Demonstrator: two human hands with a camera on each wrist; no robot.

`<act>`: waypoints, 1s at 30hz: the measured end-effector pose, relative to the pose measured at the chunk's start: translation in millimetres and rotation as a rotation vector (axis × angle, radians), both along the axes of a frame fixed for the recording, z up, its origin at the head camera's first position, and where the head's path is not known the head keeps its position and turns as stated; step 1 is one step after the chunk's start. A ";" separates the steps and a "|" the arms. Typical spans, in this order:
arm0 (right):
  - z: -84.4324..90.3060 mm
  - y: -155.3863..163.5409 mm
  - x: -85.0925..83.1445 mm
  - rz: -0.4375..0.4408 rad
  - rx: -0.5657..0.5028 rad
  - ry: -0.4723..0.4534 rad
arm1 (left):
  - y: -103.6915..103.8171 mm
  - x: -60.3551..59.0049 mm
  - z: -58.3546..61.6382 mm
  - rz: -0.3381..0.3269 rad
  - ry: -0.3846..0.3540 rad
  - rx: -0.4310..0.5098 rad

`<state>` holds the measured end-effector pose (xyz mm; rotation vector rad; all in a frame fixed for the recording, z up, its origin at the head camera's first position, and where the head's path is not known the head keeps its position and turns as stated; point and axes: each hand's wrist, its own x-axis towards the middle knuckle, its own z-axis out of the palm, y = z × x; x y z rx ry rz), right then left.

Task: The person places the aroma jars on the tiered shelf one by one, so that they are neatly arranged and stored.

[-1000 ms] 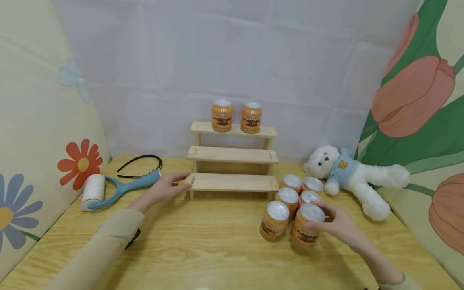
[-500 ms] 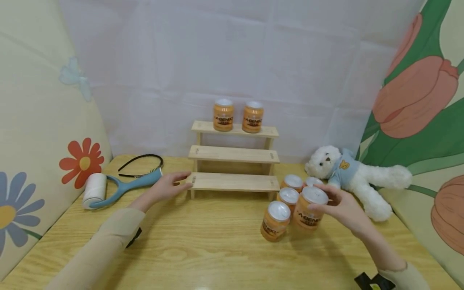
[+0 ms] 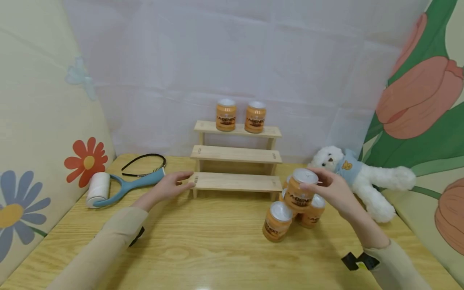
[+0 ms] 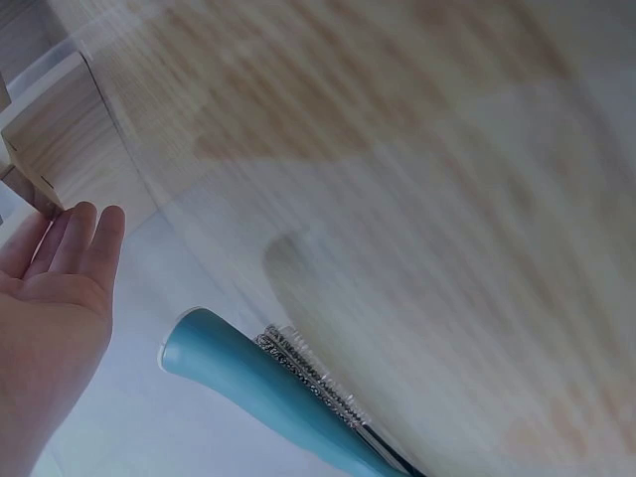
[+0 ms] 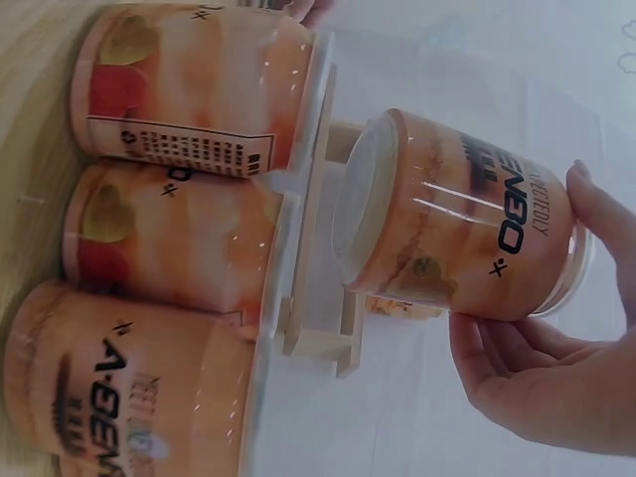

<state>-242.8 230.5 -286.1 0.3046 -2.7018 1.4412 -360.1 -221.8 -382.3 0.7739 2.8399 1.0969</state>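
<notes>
My right hand [image 3: 335, 193] grips an orange can [image 3: 299, 193] with a silver lid near its top, thumb on one side and fingers on the other. In the right wrist view that can [image 5: 447, 219] is held above the tops of the standing cans [image 5: 179, 248]. On the table below it, a front can [image 3: 276, 223] and a right-hand can [image 3: 312, 215] stand upright, others partly hidden behind. Two matching cans [image 3: 226, 117] stand on the top step of a three-step wooden rack [image 3: 235, 182]. My left hand [image 3: 168, 189], fingers extended, has its fingertips at the lowest step's left end.
A white plush bear [image 3: 369, 181] in a blue top lies at the right. At the left are a blue-handled lint roller [image 3: 127, 187] and a black headband [image 3: 145, 155]. A white cloth [image 3: 181, 72] hangs behind the rack.
My right hand has lifted the can off the table and carried it up and slightly left, over the other cans. My left hand stays at the rack.
</notes>
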 end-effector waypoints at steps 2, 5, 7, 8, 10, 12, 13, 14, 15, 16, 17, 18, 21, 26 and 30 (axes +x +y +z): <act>2.9 -5.0 -4.6 0.013 -0.014 0.007 | -0.2 -0.1 0.0 -0.002 0.003 0.002; 6.4 -13.3 -11.7 0.040 -0.036 0.013 | -1.1 0.3 -0.3 -0.007 0.013 0.004; 8.0 -19.2 -16.8 0.061 -0.054 0.012 | -1.9 0.6 -0.6 -0.011 0.020 0.004; 8.8 -22.1 -19.5 0.072 -0.066 0.008 | -2.1 0.7 -0.7 -0.010 0.019 0.005; 9.8 -27.8 -25.3 0.090 -0.087 0.000 | -2.3 0.9 -0.7 -0.009 0.017 0.008; 10.9 -33.5 -31.0 0.101 -0.103 -0.002 | -2.1 0.2 -0.9 -0.013 0.015 0.011; 11.4 -36.4 -33.6 0.102 -0.108 -0.004 | -1.9 -0.3 -1.1 -0.014 0.012 0.014; 12.2 -39.4 -35.9 0.106 -0.109 -0.004 | -1.6 -0.7 -1.2 -0.016 0.011 0.016; 12.7 -42.4 -38.7 0.111 -0.109 -0.001 | -1.3 -1.2 -1.3 -0.016 0.011 0.018; 13.4 -45.7 -41.1 0.113 -0.107 0.005 | -1.1 -1.7 -1.5 -0.017 0.009 0.019; 14.2 -49.1 -43.3 0.116 -0.107 0.009 | -1.1 -2.1 -1.7 -0.017 0.008 0.021; 15.0 -52.6 -45.6 0.120 -0.107 0.014 | -1.2 -2.6 -2.1 -0.017 0.009 0.020; 17.1 -63.8 -52.7 0.145 -0.134 0.026 | -1.6 -3.2 -2.4 -0.008 0.006 0.023; 19.3 -81.0 -64.1 0.163 -0.204 0.024 | -2.0 -3.1 -2.1 -0.006 0.007 0.019; 20.7 -94.3 -73.5 0.162 -0.217 0.013 | -2.6 -2.2 -2.2 -0.007 0.008 0.013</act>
